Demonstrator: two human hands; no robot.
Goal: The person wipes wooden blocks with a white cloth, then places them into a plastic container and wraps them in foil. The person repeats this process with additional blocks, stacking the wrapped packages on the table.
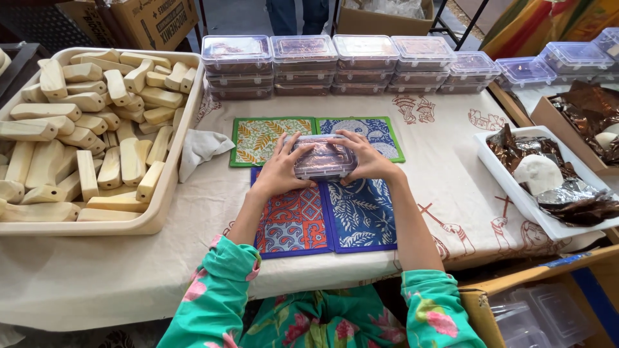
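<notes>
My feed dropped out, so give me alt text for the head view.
Both hands, left hand and right hand, press on a clear lidded box over patterned mats. A tray of wooden blocks sits left; stacked boxes behind.

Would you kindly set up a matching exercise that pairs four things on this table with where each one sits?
Things:
1. wooden blocks
2. clear lidded box
3. stacked boxes
4. grey cloth

Places:
A. along the far edge of the table
B. beside the tray, left of the green mat
C. heaped in the cream tray
D. between the left hand and right hand

Pairs: 1-C, 2-D, 3-A, 4-B
</notes>
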